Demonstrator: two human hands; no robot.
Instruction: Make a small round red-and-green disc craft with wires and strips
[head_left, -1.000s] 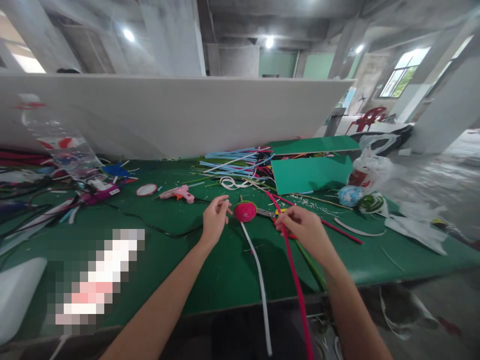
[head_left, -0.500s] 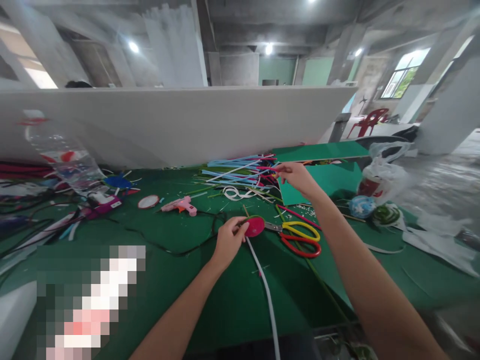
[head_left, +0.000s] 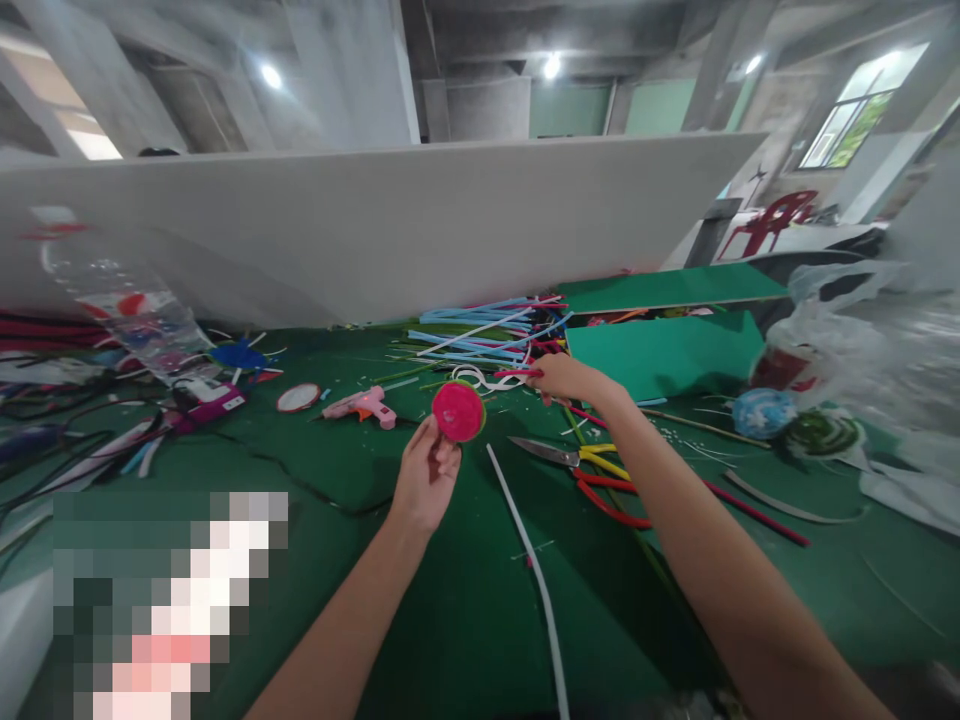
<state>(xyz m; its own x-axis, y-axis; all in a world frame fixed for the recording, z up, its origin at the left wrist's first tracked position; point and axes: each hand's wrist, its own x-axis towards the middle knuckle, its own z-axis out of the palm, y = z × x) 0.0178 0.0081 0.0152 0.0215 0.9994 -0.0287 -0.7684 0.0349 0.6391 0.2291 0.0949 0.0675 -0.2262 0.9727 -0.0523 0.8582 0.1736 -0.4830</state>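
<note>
My left hand [head_left: 429,475] is closed on the edge of a round red disc [head_left: 458,411] with a thin green rim, its flat face turned toward me above the table. Over at the pile of pipe cleaners [head_left: 480,335], my right hand [head_left: 571,380] pinches a pink pipe cleaner [head_left: 517,374] that points left; its fingertips are partly hidden. Between my arms lies a pair of scissors [head_left: 551,453] with yellow and red handles, blades partly apart. A long white strip [head_left: 536,575] runs along the table toward me.
A pink glue gun [head_left: 361,407] lies left of the disc, near a small white round piece [head_left: 298,397]. Further left stand a plastic bottle [head_left: 139,300] and a purple power strip [head_left: 206,405]. Blue and green balls [head_left: 763,413] sit at right beside a plastic bag [head_left: 806,340].
My left hand has moved left and up with the disc, away from the scissors. My right hand has come lower and slightly left with the pink pipe cleaner. The view has shifted slightly.
</note>
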